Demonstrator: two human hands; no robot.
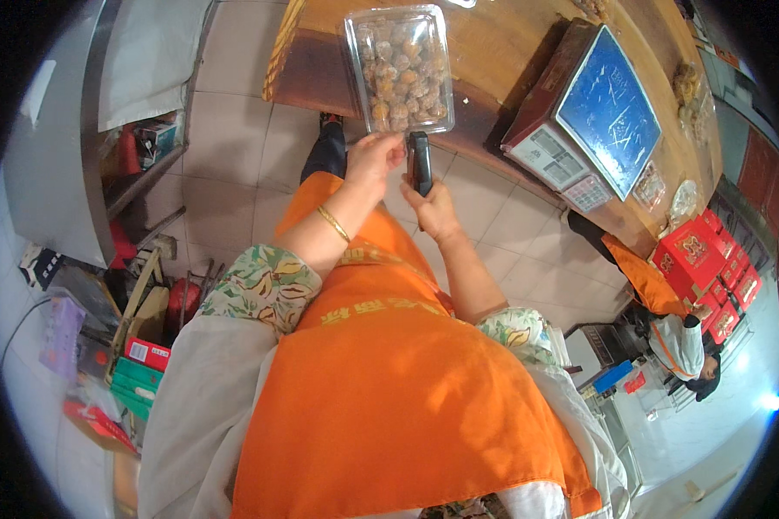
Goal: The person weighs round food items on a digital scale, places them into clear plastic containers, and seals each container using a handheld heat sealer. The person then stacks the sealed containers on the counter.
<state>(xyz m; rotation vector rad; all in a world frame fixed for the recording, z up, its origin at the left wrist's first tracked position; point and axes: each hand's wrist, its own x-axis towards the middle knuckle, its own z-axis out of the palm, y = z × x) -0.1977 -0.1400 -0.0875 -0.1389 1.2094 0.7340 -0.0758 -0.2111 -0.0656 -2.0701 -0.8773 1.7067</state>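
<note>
A clear plastic clamshell box [402, 78] full of round brown sugared balls lies at the wooden table's front edge. My right hand [433, 204] grips a black stapler [420, 163], whose front end is at the box's near edge. To its left, my left hand [378, 159] has curled fingers at the near rim of the box; whether they pinch the rim cannot be told. A gold bangle [333, 223] is on my left wrist.
A scale with a blue platform [613, 113] stands right of the box on the wooden table [487, 39]. Red gift boxes [691, 253] are stacked at the far right, near a co-worker in an orange apron [646, 279]. A grey cabinet [52, 149] and a cluttered shelf are at left.
</note>
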